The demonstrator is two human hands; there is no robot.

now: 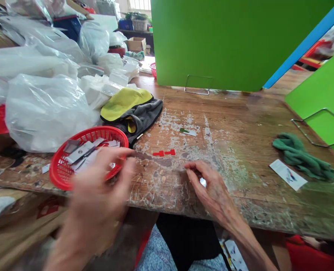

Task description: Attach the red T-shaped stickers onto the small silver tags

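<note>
My left hand (102, 195) is smeared by motion at the near side of a red plastic basket (58, 171). Its thumb and forefinger look apart, with nothing visible between them. Flat grey and white metal-looking pieces (81, 151) fill the basket. Over the table, my right hand (208, 184) is closed, thumb and forefinger tips nearly together. A small pale glint shows inside its curl; I cannot make out what it is. Two small red pieces (164, 153) lie end to end between the hands. Farther back lies a small green and silver flat piece (187, 131).
Plastic bags (51, 113) are heaped at the left, beside a yellow and grey cloth (130, 107). Green panels (209, 41) with wire stands rise from the worn wooden table (240, 109). At the right lie a dark green cloth (302, 154) and a printed white card (287, 174).
</note>
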